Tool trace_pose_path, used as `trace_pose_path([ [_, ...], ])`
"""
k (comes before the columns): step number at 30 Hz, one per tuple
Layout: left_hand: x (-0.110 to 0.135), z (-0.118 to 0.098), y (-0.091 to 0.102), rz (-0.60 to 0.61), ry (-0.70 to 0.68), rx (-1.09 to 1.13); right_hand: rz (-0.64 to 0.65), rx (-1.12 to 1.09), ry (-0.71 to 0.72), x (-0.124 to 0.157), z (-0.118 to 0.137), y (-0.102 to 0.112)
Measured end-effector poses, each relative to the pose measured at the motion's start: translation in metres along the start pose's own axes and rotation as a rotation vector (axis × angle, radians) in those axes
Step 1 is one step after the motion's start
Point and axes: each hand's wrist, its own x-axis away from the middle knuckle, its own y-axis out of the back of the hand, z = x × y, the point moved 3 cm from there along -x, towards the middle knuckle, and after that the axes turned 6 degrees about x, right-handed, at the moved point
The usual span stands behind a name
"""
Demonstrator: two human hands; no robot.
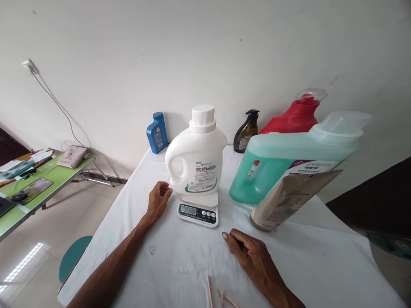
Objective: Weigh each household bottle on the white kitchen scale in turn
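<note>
A white laundry disinfectant bottle (192, 154) with a white cap and a side handle stands upright on a small white digital scale (198, 212). Figures on the scale's display are too faint to read surely. My left hand (159, 199) rests on the cloth, close beside the bottle's lower left, its fingers curled in with nothing visible in them. Nearer to me, right of the scale, lies my right hand (252, 254), closed, thumb towards the scale. A dark gap shows under its thumb; what is inside is hidden.
A brown-grey tube (285, 201) stands tilted before a green liquid jug (247, 171). Behind are a red bottle (293, 117), a dark pump bottle (246, 133) and a blue bottle (157, 134). Pink sticks (210, 291) lie at the white-clothed table's (180, 265) front. A green stool (72, 256) stands left.
</note>
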Motion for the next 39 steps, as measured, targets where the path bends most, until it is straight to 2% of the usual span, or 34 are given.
trace_pose_path([
  [27,-0.0007,0.0005,-0.0024,0.017,0.001,0.012,0.025,0.03,-0.022,-0.0009,-0.001,0.0017],
  [34,0.0005,0.0028,-0.0034,0.028,0.01,0.024,-0.016,0.053,0.002,-0.0004,0.0019,0.0045],
  [36,-0.0006,0.0044,-0.0028,0.023,0.051,0.071,-0.019,0.07,0.012,0.0003,0.0014,0.0045],
  [39,-0.008,-0.0047,0.0042,-0.042,0.124,0.279,-0.023,0.099,0.016,0.0021,-0.0016,0.0043],
])
